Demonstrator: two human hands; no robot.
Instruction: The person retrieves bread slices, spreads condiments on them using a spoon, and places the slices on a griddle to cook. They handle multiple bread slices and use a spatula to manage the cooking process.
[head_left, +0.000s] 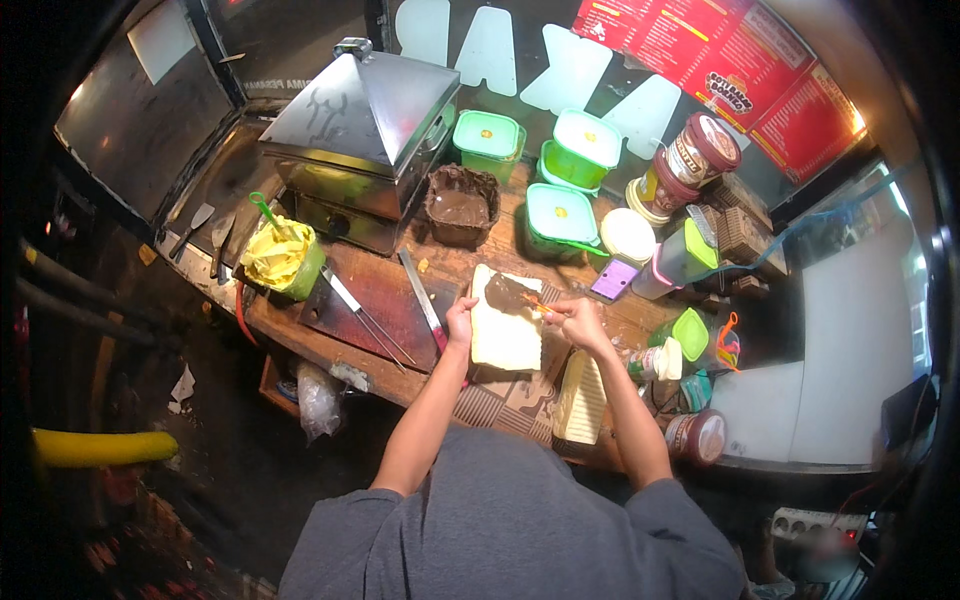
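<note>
A rectangular slab of white bread (505, 339) is gripped at its left edge by my left hand (460, 321). Brown chocolate spread (507, 293) covers part of its upper end. My right hand (578, 324) holds an orange-handled spreader (538, 304), whose tip meets the spread. Below the right forearm a second block of bread (579, 399) lies on patterned cardboard (517, 405). Left of the bread is a knife (422, 295) with a red handle. Beyond the bread stands a tub of chocolate spread (460, 208), its sides thickly smeared.
Tongs (360, 311) lie on a dark board (337, 300), near a green tub of yellow spread (281, 259). A metal grill box (360, 127) stands at the back left. Several green lidded containers (561, 217), a phone (614, 279) and stacked jars (686, 157) occupy the wooden table's right side.
</note>
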